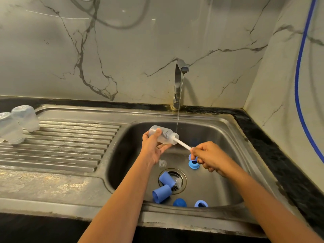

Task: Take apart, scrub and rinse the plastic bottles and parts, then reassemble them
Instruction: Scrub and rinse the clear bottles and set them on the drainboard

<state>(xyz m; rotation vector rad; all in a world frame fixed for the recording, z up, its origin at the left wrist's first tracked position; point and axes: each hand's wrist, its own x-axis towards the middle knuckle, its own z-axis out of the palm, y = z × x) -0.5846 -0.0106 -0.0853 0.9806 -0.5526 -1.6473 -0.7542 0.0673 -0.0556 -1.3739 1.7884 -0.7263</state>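
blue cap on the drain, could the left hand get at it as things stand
Probably not yet: nothing covers the blue cap, but the left hand is full, gripping the clear bottle.

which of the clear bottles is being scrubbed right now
The bottle in the left hand over the sink, brush handle in its mouth; the other two stand on the drainboard.
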